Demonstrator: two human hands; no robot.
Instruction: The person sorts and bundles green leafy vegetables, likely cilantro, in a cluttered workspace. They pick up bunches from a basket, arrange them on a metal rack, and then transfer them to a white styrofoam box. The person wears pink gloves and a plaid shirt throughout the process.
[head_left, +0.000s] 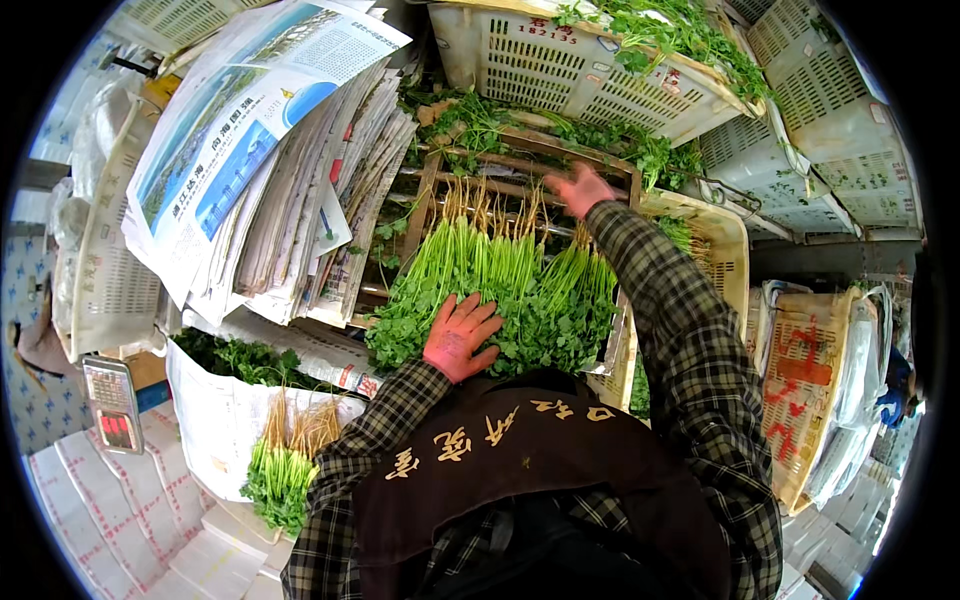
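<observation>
Bunches of coriander (491, 262) lie side by side before me on a slatted frame (421, 206), their roots pointing away and their leaves towards me. My left hand (463, 337) rests on the leaves with its fingers spread. Motion blurs my right hand (581, 191), which is over the far side of the frame, just beyond the roots at the right. Its fingers look apart, and I see nothing held in it. Both cuffs are plaid, and a dark apron (517, 442) covers the chest.
A tall stack of newspapers (322, 187) leans at the left. White plastic crates (540, 64) stand at the back, one heaped with coriander. A paper-lined container (217, 420) holds more greens at lower left, near a digital scale display (112, 405). Another crate (806, 375) stands right.
</observation>
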